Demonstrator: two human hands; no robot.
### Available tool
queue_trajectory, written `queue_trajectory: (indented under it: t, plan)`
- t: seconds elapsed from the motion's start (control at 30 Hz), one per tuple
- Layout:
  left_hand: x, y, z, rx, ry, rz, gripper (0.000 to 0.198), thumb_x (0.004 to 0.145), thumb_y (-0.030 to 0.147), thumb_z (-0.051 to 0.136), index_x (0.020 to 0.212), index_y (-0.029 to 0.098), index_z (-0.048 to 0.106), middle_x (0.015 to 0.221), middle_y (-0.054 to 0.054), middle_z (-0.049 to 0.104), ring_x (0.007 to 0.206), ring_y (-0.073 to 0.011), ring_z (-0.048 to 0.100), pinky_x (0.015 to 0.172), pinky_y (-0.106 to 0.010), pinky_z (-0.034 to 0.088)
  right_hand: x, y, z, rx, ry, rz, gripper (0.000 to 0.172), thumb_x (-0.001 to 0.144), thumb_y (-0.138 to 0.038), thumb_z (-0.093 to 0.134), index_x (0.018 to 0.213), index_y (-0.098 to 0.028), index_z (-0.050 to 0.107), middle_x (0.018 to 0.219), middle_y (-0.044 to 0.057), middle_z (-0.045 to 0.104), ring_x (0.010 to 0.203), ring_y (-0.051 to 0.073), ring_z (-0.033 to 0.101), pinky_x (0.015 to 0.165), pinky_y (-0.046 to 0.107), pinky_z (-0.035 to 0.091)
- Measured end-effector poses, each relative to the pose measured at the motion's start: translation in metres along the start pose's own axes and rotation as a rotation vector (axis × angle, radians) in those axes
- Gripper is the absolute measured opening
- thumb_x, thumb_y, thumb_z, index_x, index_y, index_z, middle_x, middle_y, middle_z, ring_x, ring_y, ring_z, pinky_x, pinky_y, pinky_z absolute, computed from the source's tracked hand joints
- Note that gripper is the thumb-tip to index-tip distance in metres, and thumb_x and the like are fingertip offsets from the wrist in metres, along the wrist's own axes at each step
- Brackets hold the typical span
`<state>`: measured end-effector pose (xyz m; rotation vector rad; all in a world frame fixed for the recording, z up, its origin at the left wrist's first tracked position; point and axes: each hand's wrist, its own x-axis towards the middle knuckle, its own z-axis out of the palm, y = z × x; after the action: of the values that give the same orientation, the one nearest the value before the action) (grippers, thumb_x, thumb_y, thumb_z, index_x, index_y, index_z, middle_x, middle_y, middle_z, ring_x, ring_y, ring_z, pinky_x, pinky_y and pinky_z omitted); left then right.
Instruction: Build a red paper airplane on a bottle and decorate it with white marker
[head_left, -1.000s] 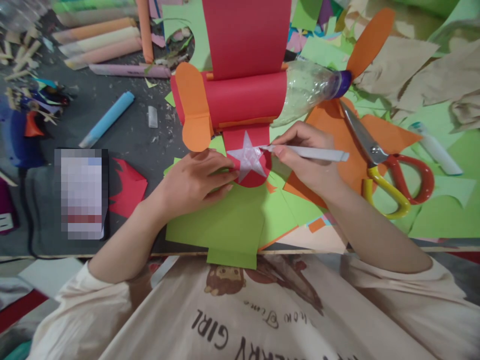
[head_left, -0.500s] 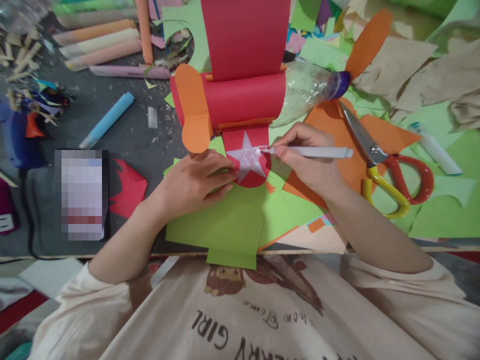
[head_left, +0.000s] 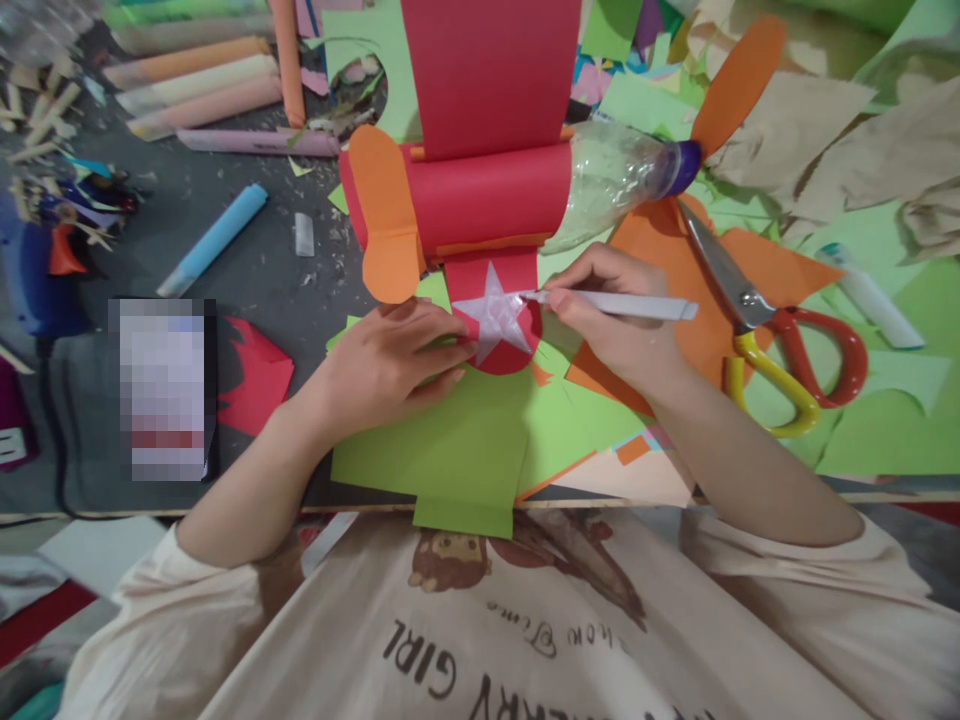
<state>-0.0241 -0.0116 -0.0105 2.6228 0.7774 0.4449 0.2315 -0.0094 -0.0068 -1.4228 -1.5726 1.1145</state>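
Note:
A plane-shaped craft lies on its side in front of me, with a red paper-wrapped body [head_left: 487, 195], a clear plastic bottle neck [head_left: 615, 175], a purple cap [head_left: 684, 168] and orange propeller blades [head_left: 739, 95]. Its near red wing [head_left: 517, 352] has a rounded end bearing a white star [head_left: 493, 320]. My right hand [head_left: 611, 310] grips a white marker [head_left: 637, 305], its tip touching the star's right point. The fingers of my left hand [head_left: 397, 365] close on the wing's left edge. Beside that hand is the orange tail piece [head_left: 390, 220].
Large scissors [head_left: 750, 300] with red and yellow handles lie to the right over orange paper [head_left: 660, 240]. On the left are a phone [head_left: 166, 390], a glue gun [head_left: 34, 265] and a blue marker [head_left: 217, 238]. Several more markers and paper scraps spread across the back.
The marker has shifted slightly left and tilted a little within my right hand, staying on the star's right point. My left hand and the craft hold almost still.

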Motion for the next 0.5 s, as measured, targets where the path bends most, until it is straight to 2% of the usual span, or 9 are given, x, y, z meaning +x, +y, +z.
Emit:
queue_trajectory:
  t: [0.23,0.37,0.5]
  plan:
    - [0.0012,0.0,-0.0021,0.078,-0.013,0.028,0.021,0.1,0.027,0.047,0.108,0.025,0.066,0.111,-0.006,0.073,0.105,-0.0219,0.069,0.09,-0.038,0.055,0.0007,-0.0008,0.0,0.0,-0.02,-0.001,0.023,0.077,-0.034,0.07,0.062,-0.024,0.055,0.061,0.0,0.061,0.056,0.015,0.051,0.053,0.031,0.039]
    - [0.0023,-0.0003,-0.0021,0.118,0.039,0.096,0.022,0.1,0.027,0.046,0.107,0.019,0.066,0.107,-0.007,0.072,0.101,-0.0208,0.069,0.089,-0.036,0.055,0.0001,-0.0003,0.001,0.014,0.035,-0.017,0.019,0.076,-0.031,0.066,0.063,-0.024,0.055,0.06,-0.001,0.06,0.055,0.015,0.051,0.052,0.029,0.039]
    - [0.0041,-0.0002,-0.0033,0.107,0.066,0.112,0.019,0.099,0.025,0.049,0.105,0.017,0.065,0.106,-0.008,0.073,0.096,-0.0215,0.07,0.085,-0.037,0.056,-0.0005,-0.001,0.0011,-0.002,0.011,-0.034,0.018,0.076,-0.027,0.066,0.062,-0.024,0.055,0.06,-0.001,0.061,0.056,0.015,0.052,0.052,0.03,0.04]
